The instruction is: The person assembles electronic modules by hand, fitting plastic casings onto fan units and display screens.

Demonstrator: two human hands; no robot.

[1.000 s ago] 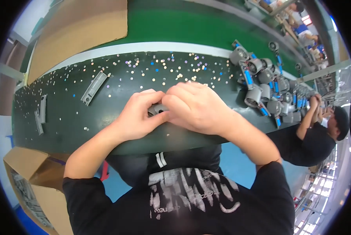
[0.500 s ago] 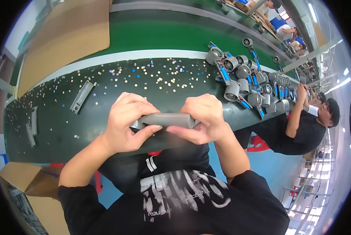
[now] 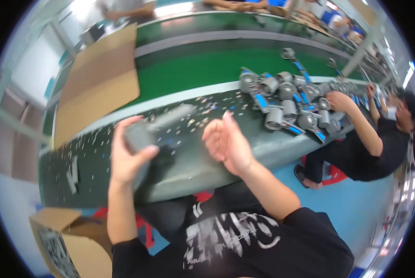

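In my left hand [image 3: 126,150] is a grey plastic part [image 3: 170,118], blurred by motion, with a broad round end between thumb and fingers. Its narrower stem points up and to the right above the dark table [image 3: 184,173]. To its right, my right hand [image 3: 226,146] is raised over the table, apart from the part. The thumb stands up and the fingers are loosely bent; nothing shows in them. Small pale and blue round bits [image 3: 203,111] lie scattered behind both hands.
At the right lies a pile of grey round-headed parts with blue strips [image 3: 288,102]; a co-worker's hand [image 3: 339,101] reaches to it. Two grey strips [image 3: 73,173] lie at the table's left. A cardboard sheet [image 3: 101,78] lies far left, an open carton [image 3: 84,250] of grey parts near left.
My hands have come apart. The left has moved left with the grey part, now tilted up to the right; the right has let go of it. The view has shifted, and a co-worker's hand reaches the pile.
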